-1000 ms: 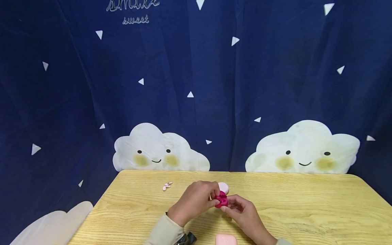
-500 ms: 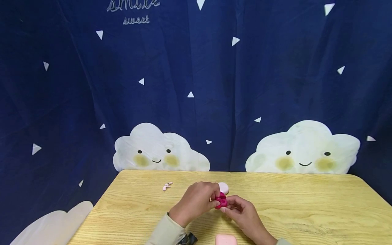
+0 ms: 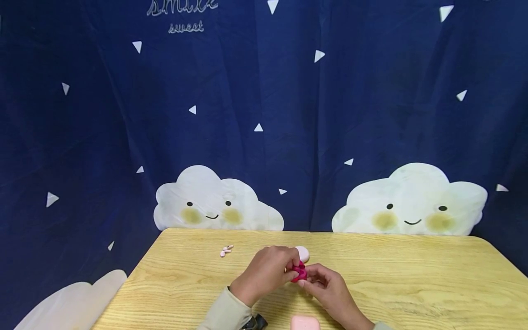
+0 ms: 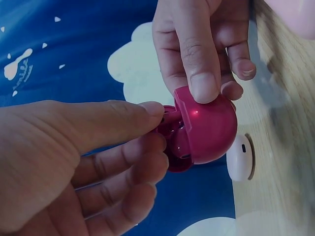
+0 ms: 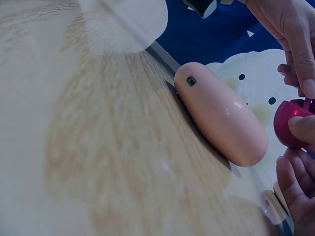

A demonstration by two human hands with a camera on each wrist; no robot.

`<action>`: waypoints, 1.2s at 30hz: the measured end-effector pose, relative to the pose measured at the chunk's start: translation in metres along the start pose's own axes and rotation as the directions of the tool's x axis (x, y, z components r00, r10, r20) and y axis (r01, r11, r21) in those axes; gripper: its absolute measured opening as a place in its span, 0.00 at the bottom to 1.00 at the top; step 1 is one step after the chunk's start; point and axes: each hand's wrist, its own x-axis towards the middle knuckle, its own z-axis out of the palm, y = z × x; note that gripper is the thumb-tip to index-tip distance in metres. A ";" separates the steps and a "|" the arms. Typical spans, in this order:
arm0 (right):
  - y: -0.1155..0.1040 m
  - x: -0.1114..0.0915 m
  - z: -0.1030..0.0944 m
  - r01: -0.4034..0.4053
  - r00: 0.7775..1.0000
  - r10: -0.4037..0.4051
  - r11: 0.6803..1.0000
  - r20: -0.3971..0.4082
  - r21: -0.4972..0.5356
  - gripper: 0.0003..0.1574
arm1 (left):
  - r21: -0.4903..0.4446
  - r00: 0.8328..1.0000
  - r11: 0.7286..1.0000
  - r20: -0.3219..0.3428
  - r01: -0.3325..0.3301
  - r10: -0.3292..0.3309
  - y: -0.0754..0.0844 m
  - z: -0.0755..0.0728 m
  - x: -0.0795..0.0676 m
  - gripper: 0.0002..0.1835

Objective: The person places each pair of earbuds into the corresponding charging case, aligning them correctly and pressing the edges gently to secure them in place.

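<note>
Left wrist, red light on magenta case, head only, earbuds

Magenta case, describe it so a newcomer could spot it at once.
Over the wooden table, find where the left hand and right hand meet. Between them is the magenta case, rounded and open. Its deep colour sets it apart from the pale round case beyond and the nearer pink case.

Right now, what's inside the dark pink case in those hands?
Something glossy and rounded, maybe an earbud, shows inside the open dark pink case. The left hand covers part of the opening, so whatever lies behind its fingertips can't be seen.
</note>
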 end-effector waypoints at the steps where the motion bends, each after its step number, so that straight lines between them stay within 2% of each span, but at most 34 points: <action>1: 0.000 0.000 0.000 0.001 1.000 -0.001 1.000 0.004 0.004 0.15 | 0.002 1.000 1.000 0.002 0.000 0.000 0.000 0.000 0.000 0.10; 5: -0.008 0.000 0.000 -0.012 1.000 0.012 1.000 0.012 0.004 0.15 | 0.010 1.000 1.000 0.013 0.005 -0.005 0.001 -0.001 0.000 0.09; 12: 0.002 0.001 -0.001 0.023 1.000 -0.023 1.000 0.009 0.008 0.13 | -0.003 1.000 1.000 0.025 0.001 -0.001 0.001 0.000 0.000 0.07; 18: 0.000 0.001 0.000 0.022 1.000 -0.022 1.000 -0.007 0.018 0.14 | -0.004 1.000 1.000 0.014 -0.013 0.013 0.001 0.001 0.001 0.06; 36: 0.002 0.000 0.000 0.038 0.999 -0.038 0.999 0.009 0.030 0.14 | 0.020 0.999 0.999 -0.019 -0.036 0.036 0.000 0.000 0.001 0.03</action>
